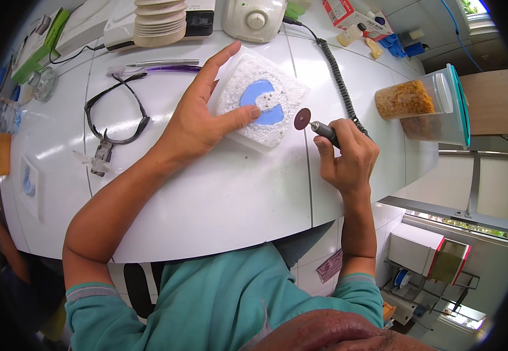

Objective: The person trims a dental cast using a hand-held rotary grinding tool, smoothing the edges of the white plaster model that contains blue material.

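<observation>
My left hand [201,117] grips a squarish white block [285,93] with a rough, pebbled top, tilted a little above the white bench. Set in its top is a blue horseshoe-shaped piece [253,93] with small metallic dots in its middle. My left thumb presses on the blue piece; the other fingers spread along the far side and partly underneath. To the right, my right hand [352,153] is closed round a dark rotary handpiece [326,134]. A thin reddish-brown cutting disc [302,119] is mounted on its tip, close to the block's right side and apparently apart from it.
Black-framed safety glasses [115,111] lie left of the block, near a purple-handled tool [175,68]. A coiled cable [339,79] runs from a cream control box [255,20]. Stacked round discs [159,23] stand at the back; a tub of orange-brown granules [406,99] is right.
</observation>
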A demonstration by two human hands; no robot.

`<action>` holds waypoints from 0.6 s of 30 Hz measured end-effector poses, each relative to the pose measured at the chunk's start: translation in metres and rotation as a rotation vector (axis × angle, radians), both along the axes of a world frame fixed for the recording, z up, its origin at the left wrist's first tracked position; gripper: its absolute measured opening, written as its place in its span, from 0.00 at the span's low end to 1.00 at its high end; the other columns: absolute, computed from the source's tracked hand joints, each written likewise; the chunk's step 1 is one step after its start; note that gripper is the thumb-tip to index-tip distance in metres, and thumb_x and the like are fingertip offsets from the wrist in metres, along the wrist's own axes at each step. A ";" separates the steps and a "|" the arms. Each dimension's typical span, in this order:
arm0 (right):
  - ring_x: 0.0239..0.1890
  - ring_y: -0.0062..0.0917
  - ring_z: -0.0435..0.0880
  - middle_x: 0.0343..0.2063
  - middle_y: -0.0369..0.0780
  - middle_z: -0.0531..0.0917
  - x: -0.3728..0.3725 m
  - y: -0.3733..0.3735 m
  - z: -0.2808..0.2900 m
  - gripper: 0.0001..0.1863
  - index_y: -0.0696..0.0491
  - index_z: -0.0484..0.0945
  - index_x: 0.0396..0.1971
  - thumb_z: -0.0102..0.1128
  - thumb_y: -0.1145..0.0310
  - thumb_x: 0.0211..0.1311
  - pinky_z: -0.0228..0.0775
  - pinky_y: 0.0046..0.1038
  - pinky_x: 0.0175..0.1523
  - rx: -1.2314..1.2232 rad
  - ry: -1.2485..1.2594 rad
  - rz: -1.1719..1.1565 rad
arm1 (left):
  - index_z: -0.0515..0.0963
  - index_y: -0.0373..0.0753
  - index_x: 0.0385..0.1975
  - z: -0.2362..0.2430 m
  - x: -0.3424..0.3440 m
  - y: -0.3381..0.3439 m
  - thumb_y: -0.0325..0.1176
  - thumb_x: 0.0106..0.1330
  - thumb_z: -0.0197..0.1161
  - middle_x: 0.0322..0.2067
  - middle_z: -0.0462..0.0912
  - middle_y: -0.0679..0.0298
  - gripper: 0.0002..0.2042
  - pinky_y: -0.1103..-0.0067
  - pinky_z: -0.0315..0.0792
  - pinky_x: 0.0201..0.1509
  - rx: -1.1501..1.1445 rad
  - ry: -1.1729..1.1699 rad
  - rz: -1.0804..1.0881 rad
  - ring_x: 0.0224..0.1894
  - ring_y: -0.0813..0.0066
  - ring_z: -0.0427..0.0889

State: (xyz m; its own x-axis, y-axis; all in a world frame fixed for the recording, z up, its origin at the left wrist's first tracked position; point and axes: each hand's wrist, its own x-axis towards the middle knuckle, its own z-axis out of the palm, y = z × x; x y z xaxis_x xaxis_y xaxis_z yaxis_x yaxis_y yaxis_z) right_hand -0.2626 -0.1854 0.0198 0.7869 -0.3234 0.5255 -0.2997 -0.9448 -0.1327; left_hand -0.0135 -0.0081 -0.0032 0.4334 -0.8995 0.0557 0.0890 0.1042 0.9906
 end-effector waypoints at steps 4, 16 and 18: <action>0.18 0.32 0.74 0.21 0.35 0.76 0.003 0.002 -0.002 0.22 0.50 0.78 0.29 0.76 0.49 0.71 0.62 0.34 0.25 0.004 0.020 0.001 | 0.55 0.46 0.88 -0.006 0.002 0.001 0.31 0.70 0.78 0.72 0.75 0.54 0.49 0.68 0.66 0.82 -0.027 -0.121 0.034 0.74 0.64 0.75; 0.17 0.31 0.72 0.20 0.35 0.75 0.008 0.003 -0.004 0.21 0.50 0.78 0.30 0.77 0.50 0.71 0.59 0.34 0.24 0.006 0.056 0.007 | 0.62 0.47 0.86 0.001 0.001 0.001 0.34 0.73 0.76 0.73 0.73 0.55 0.43 0.68 0.65 0.83 -0.003 -0.142 0.008 0.75 0.63 0.73; 0.17 0.31 0.72 0.20 0.35 0.75 0.008 0.004 -0.003 0.21 0.50 0.78 0.30 0.77 0.50 0.71 0.59 0.34 0.24 0.006 0.062 0.003 | 0.63 0.47 0.86 0.003 0.001 0.001 0.34 0.73 0.76 0.73 0.73 0.55 0.42 0.68 0.65 0.84 0.006 -0.167 0.009 0.76 0.63 0.73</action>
State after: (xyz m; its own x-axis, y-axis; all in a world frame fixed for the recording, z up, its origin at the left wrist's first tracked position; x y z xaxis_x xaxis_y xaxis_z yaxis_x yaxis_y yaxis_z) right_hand -0.2544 -0.1817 0.0165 0.8188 -0.3239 0.4740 -0.3042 -0.9450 -0.1201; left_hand -0.0122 -0.0071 -0.0007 0.4266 -0.8962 0.1218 -0.0775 0.0979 0.9922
